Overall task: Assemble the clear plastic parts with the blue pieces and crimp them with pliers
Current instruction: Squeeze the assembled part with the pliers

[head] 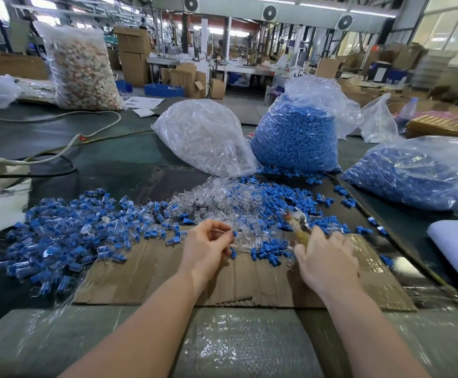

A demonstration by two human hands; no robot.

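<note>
Blue pieces (67,233) strewn on cardboard (151,279), left hand (208,248) pinching one, right hand (328,255) apparently gripping pliers (297,222), factory hall.

Bare brown corrugated cardboard (154,279) is lying open just below and left of the left hand (206,251), which is pinching a small blue-and-clear part (234,234). Loose blue and clear plastic pieces (217,203) are crowding the space beyond both hands; behind them, a bulging clear-parts bag (203,137) and a blue-pieces bag (296,137) are blocking farther reach.
</note>
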